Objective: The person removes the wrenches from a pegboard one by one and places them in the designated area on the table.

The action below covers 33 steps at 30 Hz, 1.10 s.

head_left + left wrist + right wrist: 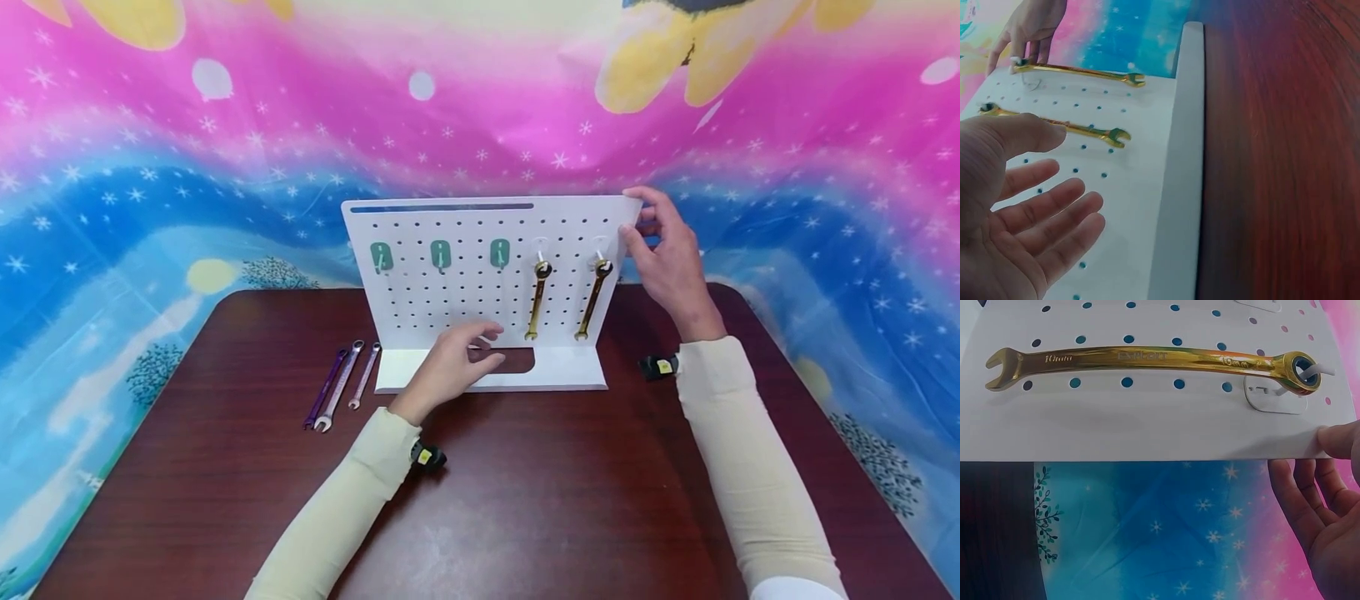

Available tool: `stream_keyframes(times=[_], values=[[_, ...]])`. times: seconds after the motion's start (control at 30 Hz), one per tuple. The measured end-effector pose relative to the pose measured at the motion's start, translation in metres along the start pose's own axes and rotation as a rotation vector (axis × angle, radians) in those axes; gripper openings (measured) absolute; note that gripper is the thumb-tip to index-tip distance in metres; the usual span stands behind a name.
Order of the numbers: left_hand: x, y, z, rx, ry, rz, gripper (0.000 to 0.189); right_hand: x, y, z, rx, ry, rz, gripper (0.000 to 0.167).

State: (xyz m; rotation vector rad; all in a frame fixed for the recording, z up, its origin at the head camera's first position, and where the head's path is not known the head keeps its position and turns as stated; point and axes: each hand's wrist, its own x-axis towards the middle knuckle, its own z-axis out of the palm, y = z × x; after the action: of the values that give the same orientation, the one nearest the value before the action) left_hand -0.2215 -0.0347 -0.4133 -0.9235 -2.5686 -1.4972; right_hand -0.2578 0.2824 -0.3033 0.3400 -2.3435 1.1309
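A white pegboard point(465, 308) stands upright on its base, with two gold combination wrenches hanging from white hooks on its right half. My right hand point(670, 262) pinches the board's upper right edge, thumb on the front and fingers behind, as the right wrist view shows. The outer gold wrench point(1147, 357) hangs just beside that grip, its ring end over the hook. Before the lower middle of the board is my left hand point(455, 358), fingers loosely spread and holding nothing. In the left wrist view the inner gold wrench point(1107, 132) is partly behind its thumb.
Three green hooks point(440, 254) sit bare on the board's left and middle. Left of the base, a purple wrench point(327, 387) and two silver wrenches point(341, 385) lie on the dark wooden table point(525, 500). A patterned cloth point(480, 125) hangs behind.
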Motion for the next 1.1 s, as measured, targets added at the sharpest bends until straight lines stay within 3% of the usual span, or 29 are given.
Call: stream_keyframes(times=[0.47, 0.77, 1.1], values=[[0.028, 0.012, 0.026, -0.067, 0.095, 0.024, 0.049, -0.002, -0.002, 0.0, -0.004, 0.005, -0.004, 0.049], [0.04, 0.018, 0.038, -0.114, 0.079, 0.0, 0.047, -0.001, -0.001, -0.001, -0.015, -0.006, 0.006, 0.05], [0.045, 0.019, 0.045, -0.174, 0.094, -0.021, 0.033, -0.001, 0.001, -0.001, -0.005, -0.012, 0.006, 0.05]])
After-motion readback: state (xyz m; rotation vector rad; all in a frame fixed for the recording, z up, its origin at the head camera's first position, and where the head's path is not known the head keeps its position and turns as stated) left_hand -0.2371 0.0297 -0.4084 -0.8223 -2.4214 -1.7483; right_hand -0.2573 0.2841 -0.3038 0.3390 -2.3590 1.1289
